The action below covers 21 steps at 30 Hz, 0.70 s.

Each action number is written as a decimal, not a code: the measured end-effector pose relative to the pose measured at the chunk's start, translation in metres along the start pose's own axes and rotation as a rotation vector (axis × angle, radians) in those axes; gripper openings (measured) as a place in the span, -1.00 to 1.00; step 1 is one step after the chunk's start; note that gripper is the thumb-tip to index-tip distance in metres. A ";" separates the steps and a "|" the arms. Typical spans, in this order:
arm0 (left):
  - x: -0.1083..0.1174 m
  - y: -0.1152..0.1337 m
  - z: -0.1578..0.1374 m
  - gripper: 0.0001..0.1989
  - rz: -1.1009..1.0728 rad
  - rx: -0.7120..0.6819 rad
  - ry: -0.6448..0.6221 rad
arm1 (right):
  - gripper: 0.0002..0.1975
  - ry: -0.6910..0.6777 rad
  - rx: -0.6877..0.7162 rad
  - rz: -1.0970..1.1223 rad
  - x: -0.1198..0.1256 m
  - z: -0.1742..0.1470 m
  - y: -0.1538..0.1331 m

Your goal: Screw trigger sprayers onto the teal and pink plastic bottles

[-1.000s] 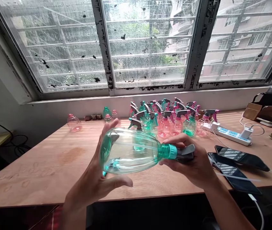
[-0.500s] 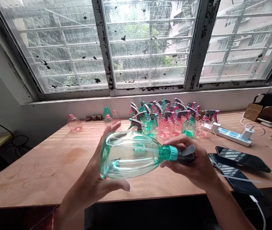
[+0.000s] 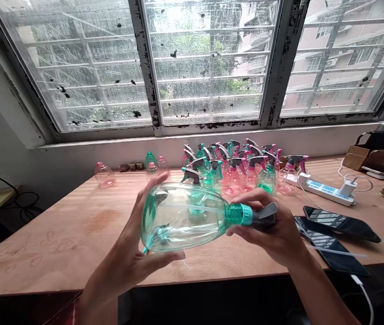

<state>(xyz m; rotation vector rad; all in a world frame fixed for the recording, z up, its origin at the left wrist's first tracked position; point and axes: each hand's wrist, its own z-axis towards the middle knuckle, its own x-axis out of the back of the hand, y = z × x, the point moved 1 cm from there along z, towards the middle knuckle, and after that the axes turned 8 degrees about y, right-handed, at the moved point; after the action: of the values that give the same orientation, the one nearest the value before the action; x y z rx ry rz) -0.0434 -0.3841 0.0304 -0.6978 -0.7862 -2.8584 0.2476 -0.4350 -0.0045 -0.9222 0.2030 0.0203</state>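
Green translucent plastic spray bottle (image 3: pixel 185 221), held on its side above the pale wooden bench (image 3: pixel 59 234).
Your right fingers (image 3: pixel 259 197) clasp its dark grey trigger head (image 3: pixel 263 220); your left fingers (image 3: pixel 149 187) spread wide around the base. Support neck and base in line, without squeezing.
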 end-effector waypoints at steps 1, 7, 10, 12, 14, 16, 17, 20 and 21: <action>0.001 0.000 0.001 0.04 -0.005 -0.019 0.005 | -0.67 -0.008 0.003 0.005 0.001 0.000 0.001; 0.001 -0.007 -0.008 0.07 0.000 -0.046 0.031 | -0.66 0.003 0.012 0.035 0.000 0.001 0.002; 0.001 -0.005 -0.009 0.23 -0.029 0.037 0.026 | -0.66 0.025 0.023 -0.019 -0.001 -0.001 -0.001; 0.001 -0.002 -0.007 0.20 -0.022 0.029 0.033 | -0.66 0.022 0.044 -0.046 -0.001 0.000 -0.001; 0.003 0.000 -0.005 0.12 -0.018 -0.012 0.033 | -0.66 0.009 0.048 -0.040 0.001 0.001 0.000; 0.003 0.000 -0.004 0.05 -0.044 -0.069 0.029 | -0.67 -0.018 0.041 -0.007 0.001 0.002 0.002; 0.003 0.000 -0.004 0.01 -0.062 -0.093 0.030 | -0.67 -0.032 0.037 0.013 0.002 0.003 0.002; 0.002 -0.002 -0.004 0.03 -0.065 -0.099 0.044 | -0.67 -0.048 0.031 0.042 0.001 0.003 0.002; 0.002 -0.002 -0.004 0.10 -0.054 -0.071 0.045 | -0.67 -0.039 0.031 0.036 0.000 0.002 0.002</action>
<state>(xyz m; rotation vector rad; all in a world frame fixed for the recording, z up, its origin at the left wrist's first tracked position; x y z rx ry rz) -0.0472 -0.3844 0.0274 -0.6268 -0.7121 -2.9523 0.2479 -0.4322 -0.0046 -0.8860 0.1827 0.0680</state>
